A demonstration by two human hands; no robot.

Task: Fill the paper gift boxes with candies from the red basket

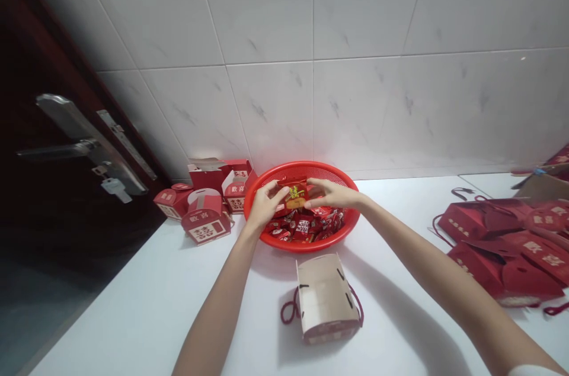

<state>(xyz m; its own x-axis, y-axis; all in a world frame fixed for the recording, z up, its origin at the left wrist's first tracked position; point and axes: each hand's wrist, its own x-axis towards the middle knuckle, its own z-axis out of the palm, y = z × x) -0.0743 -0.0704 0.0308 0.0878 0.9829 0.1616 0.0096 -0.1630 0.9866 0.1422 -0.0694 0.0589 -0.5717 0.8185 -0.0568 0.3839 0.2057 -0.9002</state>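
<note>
Above a red plastic basket (306, 247), my two hands hold a red snack packet (295, 196) with yellow lettering between them. My left hand (267, 205) pinches its left side, and my right hand (329, 193) has its fingers on the right edge. Under them the basket contains many small red wrapped candies (304, 226). In front of the basket, close to me, stands an open cardboard gift box (326, 296) with its pale inside showing and a dark red cord at its sides.
Several red gift boxes (205, 219) stand at the left by the wall. Flattened red boxes with cords (502, 245) are piled on the right of the white table (146, 305). A tiled wall (355, 109) rises behind; a dark door with a metal handle (57, 150) is at left.
</note>
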